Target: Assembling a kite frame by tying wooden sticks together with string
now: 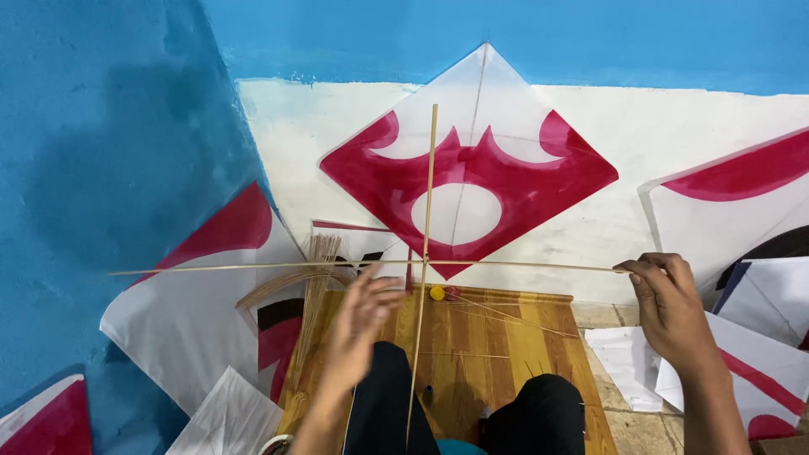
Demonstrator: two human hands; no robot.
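Note:
Two thin bamboo sticks form a cross in front of me: a long horizontal stick (253, 267) and an upright stick (428, 202). My right hand (670, 307) pinches the right end of the horizontal stick. My left hand (361, 324) is open and blurred, just below the horizontal stick and left of the crossing, holding nothing. Behind the cross, a white diamond kite with a red pattern (480, 168) leans on the wall. My knees in black trousers (396, 404) are at the bottom.
A low wooden board (506, 345) lies under my legs, with a small yellow cap (436, 293) at its far edge. A bundle of bamboo sticks (316, 286) rests at its left. More white and red kites (202, 312) lie left and right (750, 194). The wall is blue (101, 126).

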